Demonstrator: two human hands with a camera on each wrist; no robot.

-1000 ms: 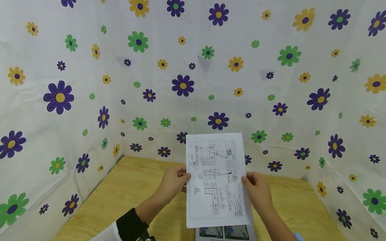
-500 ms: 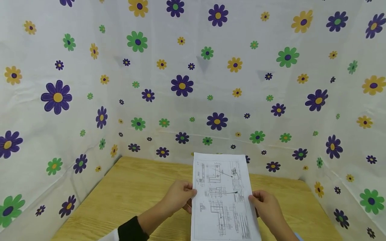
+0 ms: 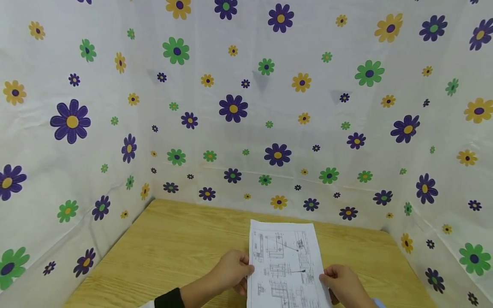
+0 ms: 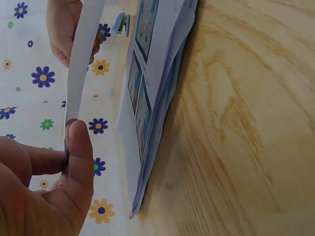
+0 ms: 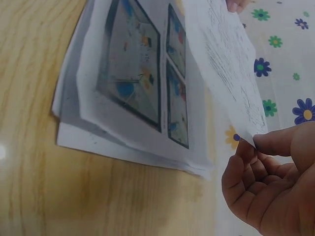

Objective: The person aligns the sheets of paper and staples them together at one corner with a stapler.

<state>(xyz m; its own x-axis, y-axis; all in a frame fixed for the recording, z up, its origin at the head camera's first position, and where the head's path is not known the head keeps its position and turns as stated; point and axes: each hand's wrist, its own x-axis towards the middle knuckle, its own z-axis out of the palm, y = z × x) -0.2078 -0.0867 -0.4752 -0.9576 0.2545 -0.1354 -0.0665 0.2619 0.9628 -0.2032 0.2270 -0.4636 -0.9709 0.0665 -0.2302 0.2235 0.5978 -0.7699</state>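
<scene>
A white sheet of paper printed with technical line drawings is held up over the front of the table. My left hand pinches its left edge between thumb and fingers. On the opposite edge, my right hand grips it the same way. The right wrist view shows the thumb and index finger of that hand at the sheet's margin. Below the sheet lies a stack of papers with colour pictures on its top page. The sheet's lower end runs out of the head view.
A wooden table spreads under everything. White sheeting with printed flowers rises along its back and both sides. Beyond the paper stack, the left wrist view shows a small blue and metal object.
Both hands have lowered the sheet toward the near side of the table, and it leans flatter. The pictured page seen under it a second ago has left the head view.
</scene>
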